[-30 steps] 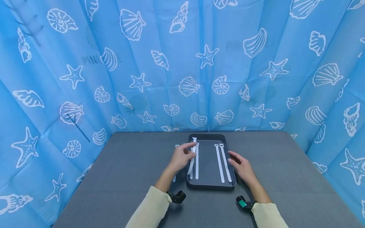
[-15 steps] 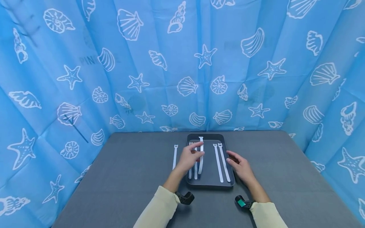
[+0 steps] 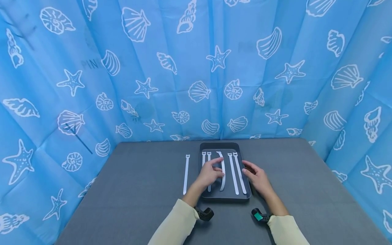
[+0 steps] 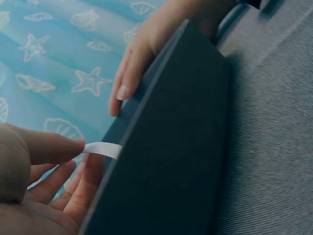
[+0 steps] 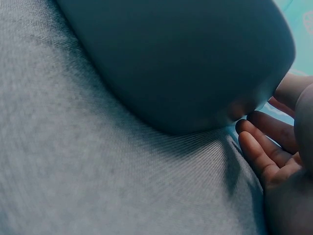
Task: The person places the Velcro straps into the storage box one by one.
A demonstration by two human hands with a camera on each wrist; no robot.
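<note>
My left hand (image 3: 209, 175) pinches a white strap-type cable tie (image 3: 223, 184) between thumb and index finger, over the middle of a dark grey tray (image 3: 225, 197). This tie bows slightly, running lengthwise along the tray. Left of it lie two similar ties (image 3: 209, 187), partly hidden by the hand; two more ties (image 3: 233, 175) lie on the right side, slotted heads at the far end. In the left wrist view the held tie (image 4: 101, 149) curves past the tray wall (image 4: 181, 117). My right hand (image 3: 258, 180) rests at the tray's right rim, its fingers (image 5: 259, 149) loosely extended against the outside.
One more white cable tie (image 3: 186, 173) lies on the grey cloth-covered table (image 3: 147, 190), left of the tray. Behind the table hangs a blue curtain (image 3: 171, 81) with white seashells and starfish. Each wrist wears a black camera mount (image 3: 204, 213).
My left hand has carried the pinched tie rightward, from above the left ties to the tray's middle, and lowered it. My right hand has stayed at the right rim.
</note>
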